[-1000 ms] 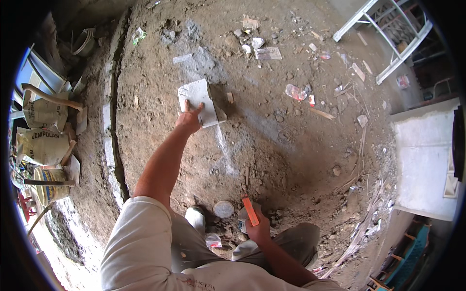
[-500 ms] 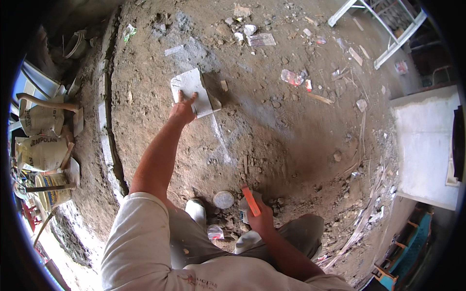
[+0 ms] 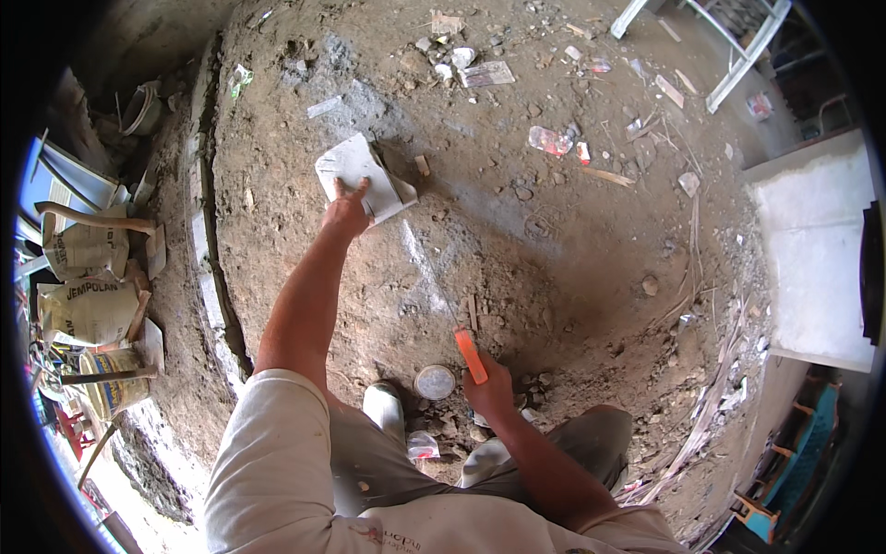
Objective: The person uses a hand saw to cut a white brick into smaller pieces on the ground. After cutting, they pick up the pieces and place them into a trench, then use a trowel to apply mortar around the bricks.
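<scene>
A pale grey-white block rests on the dirt ground ahead of me, one broken-looking side facing right. My left hand presses on its near part, fingers stretched and spread over the top. Closer to my body, my right hand grips an orange-handled tool. The tool points away from me toward the block; whatever extends beyond the handle is too thin to make out clearly. Between block and tool runs a streak of white powder. Beside my right hand is a round, pale disc-like thing, near my boot.
Sacks, a bucket and wooden-handled tools stand at the left, past a low kerb. Stones and litter lie scattered ahead. A metal frame stands far right, with a pale slab-like panel nearer.
My right hand has moved slightly forward, carrying the orange-handled tool away from my legs. My left hand stays on the block. The whole view has shifted a little.
</scene>
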Action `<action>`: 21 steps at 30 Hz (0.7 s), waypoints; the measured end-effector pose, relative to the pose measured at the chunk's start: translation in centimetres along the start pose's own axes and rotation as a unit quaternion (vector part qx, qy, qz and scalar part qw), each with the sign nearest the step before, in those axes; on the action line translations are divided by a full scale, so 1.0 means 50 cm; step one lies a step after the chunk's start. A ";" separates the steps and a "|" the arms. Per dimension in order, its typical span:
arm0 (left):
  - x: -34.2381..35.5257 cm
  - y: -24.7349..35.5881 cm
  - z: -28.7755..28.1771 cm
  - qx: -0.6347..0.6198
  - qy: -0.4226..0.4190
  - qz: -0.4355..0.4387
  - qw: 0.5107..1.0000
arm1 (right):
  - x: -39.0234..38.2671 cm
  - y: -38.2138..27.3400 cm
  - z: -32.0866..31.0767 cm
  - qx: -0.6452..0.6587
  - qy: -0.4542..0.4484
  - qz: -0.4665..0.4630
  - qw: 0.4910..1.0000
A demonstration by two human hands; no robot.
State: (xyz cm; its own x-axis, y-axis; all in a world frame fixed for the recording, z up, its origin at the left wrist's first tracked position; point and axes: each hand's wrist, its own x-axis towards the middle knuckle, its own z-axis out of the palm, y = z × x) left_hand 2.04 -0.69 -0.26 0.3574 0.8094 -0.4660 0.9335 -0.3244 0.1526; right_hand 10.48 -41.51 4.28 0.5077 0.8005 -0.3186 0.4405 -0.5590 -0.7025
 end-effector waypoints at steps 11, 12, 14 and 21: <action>0.023 -0.038 0.035 -0.002 0.001 -0.011 1.000 | 0.091 -0.044 -0.041 -0.016 -0.034 0.027 0.999; 0.031 -0.029 0.031 -0.008 0.005 -0.012 1.000 | 0.136 -0.048 -0.034 -0.035 -0.042 0.044 0.998; 0.025 -0.016 0.015 -0.014 -0.004 -0.014 1.000 | 0.161 -0.046 -0.036 -0.009 -0.066 0.052 0.996; 0.037 -0.058 0.017 -0.020 0.011 0.000 1.000 | 0.066 -0.006 -0.045 -0.007 0.003 -0.066 0.998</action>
State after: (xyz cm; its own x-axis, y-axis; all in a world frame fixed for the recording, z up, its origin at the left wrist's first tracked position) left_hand 0.00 1.34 -2.31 0.3581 0.8197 -0.4471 0.9335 -0.3049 0.1887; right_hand 13.72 -39.19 4.86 0.4484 0.8664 -0.2197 0.5143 -0.4511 -0.7294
